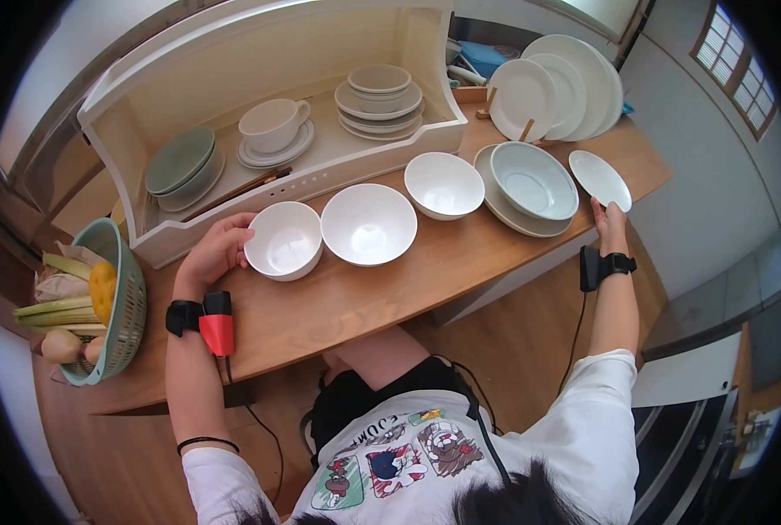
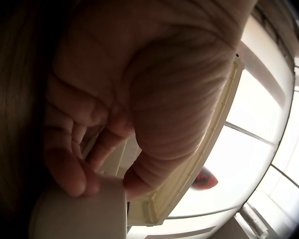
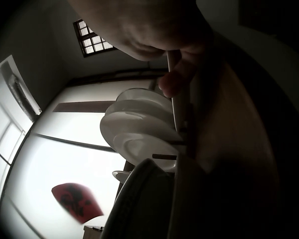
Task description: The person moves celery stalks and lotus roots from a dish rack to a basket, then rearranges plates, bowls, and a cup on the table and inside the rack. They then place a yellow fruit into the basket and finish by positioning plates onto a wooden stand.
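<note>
My left hand (image 1: 218, 251) is at the left side of a small deep white bowl (image 1: 284, 241). In the left wrist view its thumb meets the rim while the curled fingers (image 2: 72, 174) lie against the outer wall. To the right stand a wider white bowl (image 1: 369, 224) and another white bowl (image 1: 444, 185), in a row. My right hand (image 1: 612, 223) pinches the near edge of a small white oval plate (image 1: 601, 179), with the thumb on top. Beside that plate, a pale blue-white dish (image 1: 535, 181) sits on a larger plate (image 1: 504, 210).
A cream shelf unit (image 1: 158, 247) behind holds stacked bowls and plates, a cup (image 1: 272, 125) and chopsticks (image 1: 237, 192). White plates (image 1: 526, 92) stand upright in a wooden rack at the back right. A green basket (image 1: 128, 337) of vegetables is at the left. The table's front edge runs near my body.
</note>
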A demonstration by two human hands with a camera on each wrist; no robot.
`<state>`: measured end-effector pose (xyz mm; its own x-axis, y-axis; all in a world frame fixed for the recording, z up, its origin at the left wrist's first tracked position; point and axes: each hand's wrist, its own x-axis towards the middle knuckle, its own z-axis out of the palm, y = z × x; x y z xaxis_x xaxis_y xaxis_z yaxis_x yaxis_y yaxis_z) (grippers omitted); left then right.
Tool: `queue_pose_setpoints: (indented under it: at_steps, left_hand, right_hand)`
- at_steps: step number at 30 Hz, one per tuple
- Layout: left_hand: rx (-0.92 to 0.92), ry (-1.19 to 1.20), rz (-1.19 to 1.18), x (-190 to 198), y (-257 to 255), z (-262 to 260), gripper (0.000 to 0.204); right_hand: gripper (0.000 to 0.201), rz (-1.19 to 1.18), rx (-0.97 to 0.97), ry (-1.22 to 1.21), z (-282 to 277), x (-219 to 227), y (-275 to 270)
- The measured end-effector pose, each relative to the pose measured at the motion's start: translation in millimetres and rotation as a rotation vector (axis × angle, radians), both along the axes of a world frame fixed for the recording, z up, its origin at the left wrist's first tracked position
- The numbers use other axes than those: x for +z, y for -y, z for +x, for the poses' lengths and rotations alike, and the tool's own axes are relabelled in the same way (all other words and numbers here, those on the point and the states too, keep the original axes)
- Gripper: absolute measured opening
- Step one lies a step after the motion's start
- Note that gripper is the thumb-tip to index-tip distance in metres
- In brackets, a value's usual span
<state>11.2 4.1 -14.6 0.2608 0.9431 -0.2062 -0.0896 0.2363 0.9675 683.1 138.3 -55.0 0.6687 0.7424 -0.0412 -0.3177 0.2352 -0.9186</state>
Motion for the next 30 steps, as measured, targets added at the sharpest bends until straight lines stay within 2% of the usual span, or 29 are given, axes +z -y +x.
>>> queue_pose_setpoints:
  at_steps: [7,12,15,17,20,30]
  left_hand:
    - [0.003,-0.002,0.001,3,2,2,0.034]
    - [0.003,0.0,-0.004,1,1,0,0.035]
    - [0.005,0.0,-0.004,-1,-1,-1,0.035]
    - [0.003,-0.001,0.003,-1,0,-1,0.034]
    - [-0.003,-0.001,0.005,1,0,1,0.034]
    - [-0.008,0.016,0.01,1,2,0,0.033]
  right_hand:
    - [0.042,-0.031,0.023,-0.038,11,-21,-22]
    - [0.041,-0.063,0.019,-0.02,7,-19,-24]
    - [0.04,-0.068,0.077,-0.012,13,-21,-25]
    - [0.039,-0.088,0.185,-0.001,19,-23,-26]
    - [0.035,-0.114,0.219,0.021,22,-23,-28]
    - [0.03,-0.275,0.188,0.071,19,-19,-22]
